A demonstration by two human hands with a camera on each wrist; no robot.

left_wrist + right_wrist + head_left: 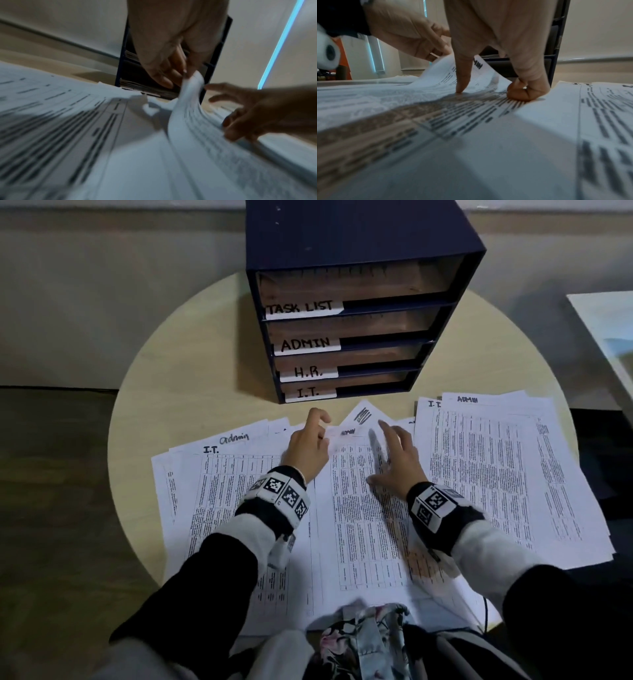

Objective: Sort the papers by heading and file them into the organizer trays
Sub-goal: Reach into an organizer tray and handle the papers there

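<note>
A: Papers are lying fanned across the round table [178, 392] in three loose piles, all in front of the organizer [342, 313]. Trays are reading TASK LIST, ADMIN, H.R., I.T., top to bottom. None look filled from the head view; the interiors are too dim to say.

B: And the hands?

A: The left hand [306, 445] is pinching the top edge of the middle sheet [359, 491], thumb against fingers, and peeling that corner up; the left wrist view is showing the paper curling upward. The right hand [399, 455] is pressing the same pile down, index fingertip planted, the other fingers bent with knuckles on the page. It is grasping nothing.

B: Heading on that sheet?

A: Reading as ADMIN, though smeared by motion.

B: So the step is separating one sheet.

A: Likely. Doing it well probably means keeping the right fingertip anchoring the sheets beneath while the left is lifting just the top one, checking the heading fully before committing, then sliding it flat into the second tray. Risk: two sheets clinging together, or neighbouring piles getting dragged.
</note>
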